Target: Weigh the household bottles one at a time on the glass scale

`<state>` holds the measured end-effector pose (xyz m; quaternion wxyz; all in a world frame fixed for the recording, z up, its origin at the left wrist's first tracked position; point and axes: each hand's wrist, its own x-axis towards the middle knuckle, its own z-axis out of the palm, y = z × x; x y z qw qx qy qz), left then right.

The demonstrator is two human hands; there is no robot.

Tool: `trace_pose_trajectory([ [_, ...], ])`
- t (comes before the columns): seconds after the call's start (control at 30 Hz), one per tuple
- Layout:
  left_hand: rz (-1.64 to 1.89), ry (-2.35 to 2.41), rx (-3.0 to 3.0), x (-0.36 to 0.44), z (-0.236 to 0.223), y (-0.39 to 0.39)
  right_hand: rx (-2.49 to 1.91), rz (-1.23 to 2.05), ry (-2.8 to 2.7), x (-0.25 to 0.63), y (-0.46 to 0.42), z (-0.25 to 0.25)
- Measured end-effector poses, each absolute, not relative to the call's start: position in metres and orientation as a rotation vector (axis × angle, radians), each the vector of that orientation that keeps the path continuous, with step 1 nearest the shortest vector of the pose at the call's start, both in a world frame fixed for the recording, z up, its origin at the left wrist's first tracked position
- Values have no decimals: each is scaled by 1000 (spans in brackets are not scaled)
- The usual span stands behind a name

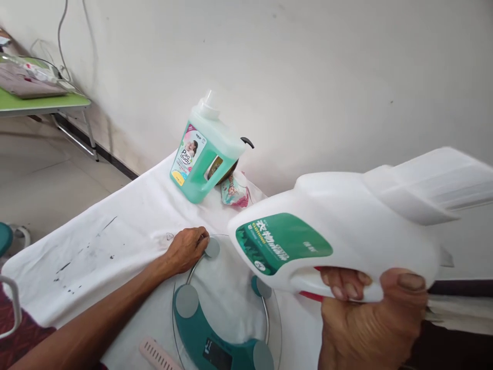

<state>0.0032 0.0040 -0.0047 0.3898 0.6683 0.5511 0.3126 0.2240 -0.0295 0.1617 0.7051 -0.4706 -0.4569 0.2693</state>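
White jug (346, 226) gripped in right hand (370, 318), above scale (223, 313).

A scuffed white wall (346, 77) meets pale floor tiles (46, 180), with what looks like a green-topped table (42, 103) far left.

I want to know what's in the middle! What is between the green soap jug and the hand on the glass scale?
In the head view, only white cloth lies between the green jug and the left hand, which touches the glass scale.
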Motion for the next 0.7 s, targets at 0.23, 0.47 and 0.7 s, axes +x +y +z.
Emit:
trace_pose_trajectory([
  [0.23, 819, 1379, 1714, 3, -8, 3, -949, 728, -1048, 181, 28, 163],
  [0.47, 824, 1390, 1735, 4, -8, 5, -876, 942, -1142, 101, 72, 134],
  [0.7, 843, 1386, 1749, 5, -14, 7, -890, 1013, -1189, 49, 106, 101],
])
